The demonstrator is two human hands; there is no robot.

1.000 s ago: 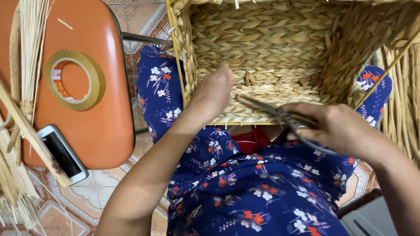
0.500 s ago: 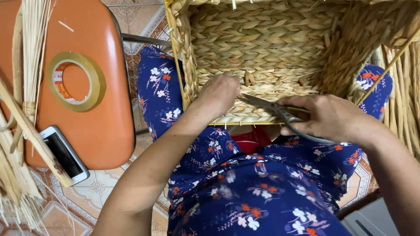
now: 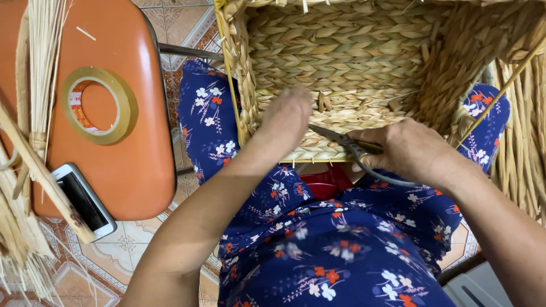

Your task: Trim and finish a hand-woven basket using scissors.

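Both hands meet at the near wall of the basket (image 3: 352, 62), in the upper middle of the head view. Left hand (image 3: 287, 116) reaches in over the rim from the lower left, its back toward the camera and its fingers curled down against the inside of the woven wall; whether it pinches a strand I cannot tell. Right hand (image 3: 406, 150) comes in from the lower right and is closed around the handles of the scissors (image 3: 347, 142). Their blades point left and slightly up, and the tips lie just beside the left hand, close against the weave near the basket's rim. How far the blades are parted is hard to tell.

That basket fills the top of the frame from the middle to the right edge, resting on the person's lap, which is covered in blue flowered cloth (image 3: 318, 250). A thin straight reed (image 3: 500, 91) slants across its right corner, and more woven straw (image 3: 526, 148) runs down the right edge.

At the left stands an orange stool (image 3: 136, 170). On it lie a roll of tape (image 3: 99, 105), in the upper left, and a phone (image 3: 85, 199) below it, near the seat's lower edge. Bundles of straw (image 3: 37, 68) cross the stool's left side, one stalk lying over the phone's corner. Patterned tiles (image 3: 74, 278) show at the lower left.
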